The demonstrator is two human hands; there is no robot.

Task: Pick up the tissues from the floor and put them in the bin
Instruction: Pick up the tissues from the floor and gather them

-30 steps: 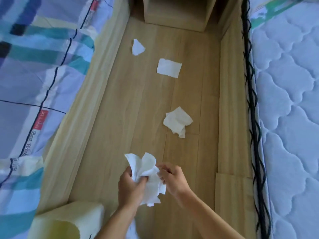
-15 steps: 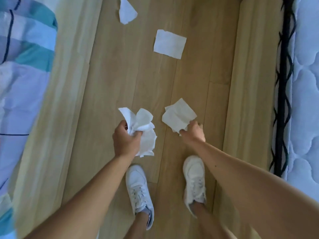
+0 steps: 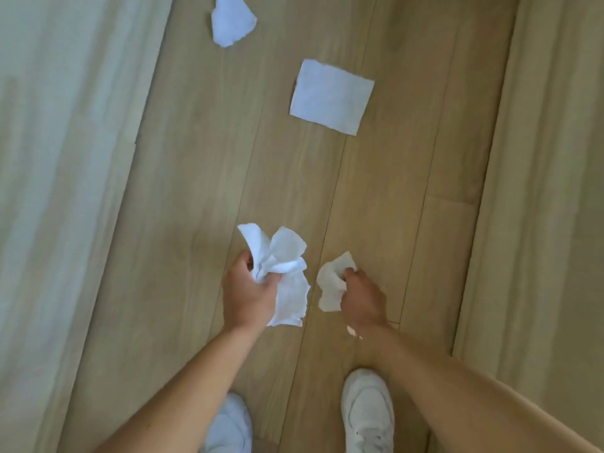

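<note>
My left hand [image 3: 249, 291] grips a bunch of white tissues [image 3: 283, 273] above the wooden floor [image 3: 202, 178]. Beside it, my right hand [image 3: 361, 297] is closed on a crumpled white tissue [image 3: 330, 284], lifted off the floor. Farther ahead a flat square tissue [image 3: 330, 97] lies on the floor. A torn, crumpled tissue [image 3: 231, 21] lies beyond it near the top edge. The bin is out of view.
Pale wooden bed-frame boards run along the left [image 3: 65, 158] and the right [image 3: 549, 191], leaving a narrow floor strip between them. My white shoes [image 3: 367, 410] stand at the bottom of the view.
My right hand left the bunch, reached forward and closed on the crumpled tissue, lifting it off the floor. The view tilted down and moved forward; the bin dropped out of sight.
</note>
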